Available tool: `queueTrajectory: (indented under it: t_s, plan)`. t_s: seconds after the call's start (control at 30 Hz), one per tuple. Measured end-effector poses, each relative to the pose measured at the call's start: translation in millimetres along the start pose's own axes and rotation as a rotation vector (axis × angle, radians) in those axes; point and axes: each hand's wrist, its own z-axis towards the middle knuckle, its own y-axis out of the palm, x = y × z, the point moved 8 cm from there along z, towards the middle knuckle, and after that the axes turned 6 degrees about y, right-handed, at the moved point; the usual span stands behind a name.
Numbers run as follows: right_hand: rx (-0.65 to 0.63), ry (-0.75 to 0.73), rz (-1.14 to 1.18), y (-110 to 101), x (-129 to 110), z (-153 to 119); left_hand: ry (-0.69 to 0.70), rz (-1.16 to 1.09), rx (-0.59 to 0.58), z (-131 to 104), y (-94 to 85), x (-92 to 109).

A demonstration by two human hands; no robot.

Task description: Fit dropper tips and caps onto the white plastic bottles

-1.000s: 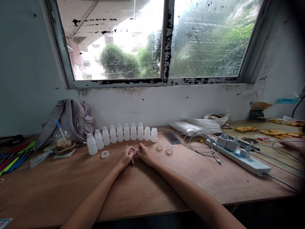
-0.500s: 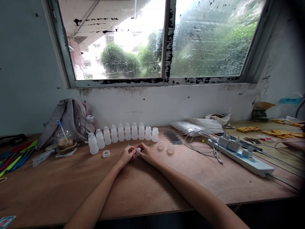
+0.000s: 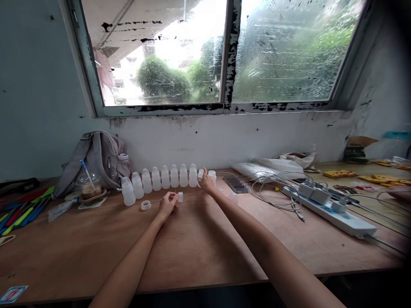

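My left hand (image 3: 168,204) is closed, its fingertips pinching a small clear plastic screw ring (image 3: 180,196) above the table. My right hand (image 3: 207,183) is at an uncapped frosted baby bottle (image 3: 201,173), near the right end of a row. Its index finger points up beside the bottle, the thumb lies in front, and the fingers are apart; a firm grip does not show. Another uncapped bottle (image 3: 212,176) stands just right of it. Several capped baby bottles (image 3: 165,177) curve off to the left. A loose white ring (image 3: 145,205) lies left of my left hand.
Clear domed caps (image 3: 233,197) sit partly behind my right forearm. A blurred-out dark object (image 3: 236,184), coiled cables (image 3: 272,192) and a power strip (image 3: 334,216) lie to the right. A drink cup (image 3: 90,187) and grey backpack (image 3: 96,158) stand left.
My right hand has left the ring and moved forward and right to the uncapped bottle. The ring stays in my left hand. The view has shifted slightly.
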Motion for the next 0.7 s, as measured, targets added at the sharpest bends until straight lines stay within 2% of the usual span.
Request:
queueTrajectory:
  t_s: [0.1,0.23,0.33,0.47,0.57,0.7]
  plan:
    - [0.067,-0.031,-0.058,-10,-2,-3,-0.001,-0.002,0.016,0,-0.7,1]
    - [0.193,-0.236,-0.049,-30,-14,-29,-0.006,-0.009,0.034,0,0.0,2]
    - [0.199,-0.357,0.03,-45,-20,-51,-0.006,-0.012,0.03,-1,2.5,1]
    - [0.171,-0.34,0.173,-55,-17,-72,0.006,-0.012,0.018,-2,5.1,0]
    - [0.122,-0.317,0.25,-48,-13,-84,0.006,-0.046,0.006,-4,7.1,2]
    - [-0.045,-0.267,0.269,-23,-7,-93,-0.016,-0.146,-0.025,-7,11.8,5]
